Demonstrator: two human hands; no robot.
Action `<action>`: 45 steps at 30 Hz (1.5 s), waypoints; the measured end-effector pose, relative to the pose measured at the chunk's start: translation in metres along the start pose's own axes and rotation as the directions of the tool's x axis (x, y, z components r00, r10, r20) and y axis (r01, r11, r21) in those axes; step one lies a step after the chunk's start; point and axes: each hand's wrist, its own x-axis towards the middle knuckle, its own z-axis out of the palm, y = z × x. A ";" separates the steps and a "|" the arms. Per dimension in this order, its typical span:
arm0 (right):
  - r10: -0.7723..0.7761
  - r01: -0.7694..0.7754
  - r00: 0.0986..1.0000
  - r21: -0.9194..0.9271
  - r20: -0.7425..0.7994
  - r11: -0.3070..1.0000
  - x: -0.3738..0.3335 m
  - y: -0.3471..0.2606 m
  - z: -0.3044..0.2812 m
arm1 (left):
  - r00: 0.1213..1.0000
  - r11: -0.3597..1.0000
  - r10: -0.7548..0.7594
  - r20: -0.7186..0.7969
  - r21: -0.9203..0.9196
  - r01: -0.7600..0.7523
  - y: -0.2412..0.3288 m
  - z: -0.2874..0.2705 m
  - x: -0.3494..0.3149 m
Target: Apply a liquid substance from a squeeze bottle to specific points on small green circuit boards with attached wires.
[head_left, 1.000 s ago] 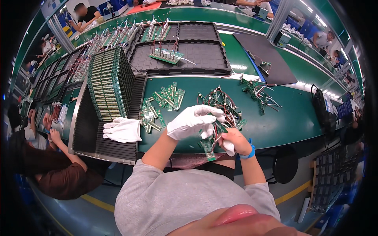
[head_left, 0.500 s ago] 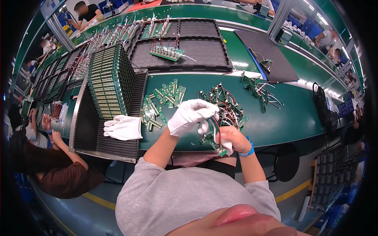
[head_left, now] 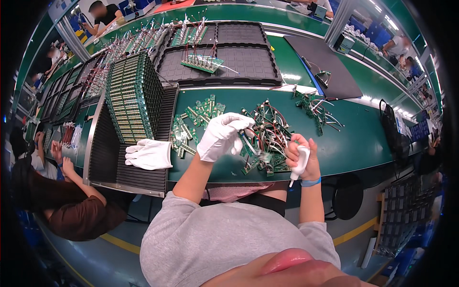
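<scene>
Right hand (head_left: pixel 311 165) clasps a white bottle (head_left: pixel 300 164), gloved left hand (head_left: pixel 222 136) pinches wires (head_left: pixel 248 145), and a black tray (head_left: pixel 246 58) holds boards (head_left: pixel 202 64).

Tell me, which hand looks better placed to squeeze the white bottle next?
Probably the right hand: it holds the white bottle, nozzle pointing down, while the gloved left hand is at the wired circuit boards.

On the left of the worktable (head_left: pixel 356 138), a rack (head_left: pixel 119 178) holds stacked boards (head_left: pixel 126 100), a glove (head_left: pixel 149 154) before them. Rightward — loose boards (head_left: pixel 209 113), a wired-board heap (head_left: pixel 273 125), then a wired-board cluster (head_left: pixel 314 109). Behind lie trays (head_left: pixel 246 60), with a mat (head_left: pixel 330 60) to their right.
</scene>
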 end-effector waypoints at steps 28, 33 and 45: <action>-0.155 0.182 0.915 0.038 -0.373 0.983 -0.008 0.016 -0.019 | 1.000 0.999 0.021 0.007 -0.033 -0.021 -0.001 0.001 -0.004; 0.003 0.019 0.945 0.064 -0.326 0.998 -0.017 0.011 -0.022 | 0.999 0.999 0.045 0.015 -0.020 -0.045 0.000 -0.001 -0.006; -0.180 0.174 0.878 -0.053 -0.444 0.983 -0.017 0.012 -0.011 | 0.996 0.994 -0.078 0.050 0.076 0.074 -0.011 0.002 -0.002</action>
